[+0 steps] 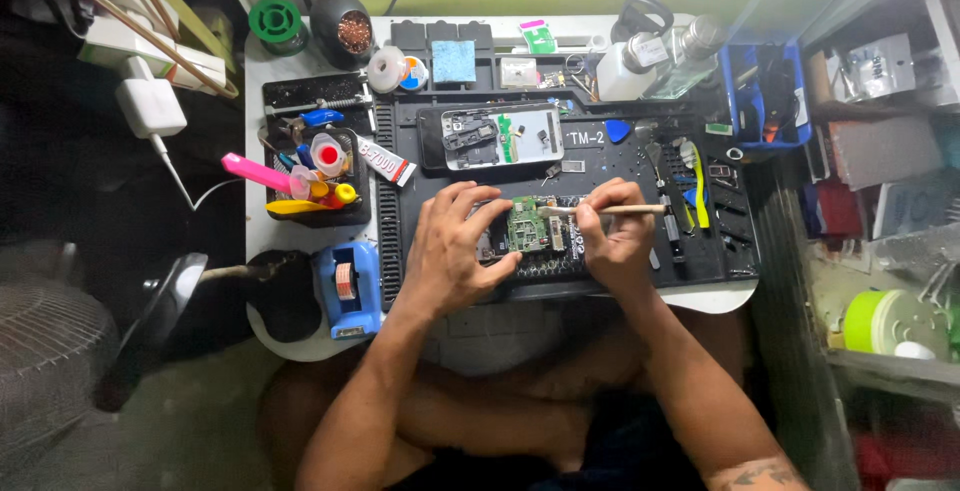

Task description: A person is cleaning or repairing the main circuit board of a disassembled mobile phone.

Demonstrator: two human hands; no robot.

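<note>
Two bare hands meet over a green circuit board (527, 226) that lies near the front middle of a black repair mat (620, 166) on the white worktop (262, 101). The left hand (452, 249) rests on the board's left side, fingers spread and pressing down to steady it, not curled around anything. The right hand (612, 236) is clamped on a wooden-handled brush (605, 210), which lies nearly level with its tip over the board's upper right edge. Just behind the board on the mat sits an opened phone (492, 136), its inner frame facing up. Left of the mat, a blue tape dispenser (346, 286) stands at the worktop's front edge, and behind it a black holder (315, 176) carries a pink-handled tool and small bottles. A blue parts bin (765, 91) stands at the back right corner, with a white bottle (628, 69) beside it.
</note>
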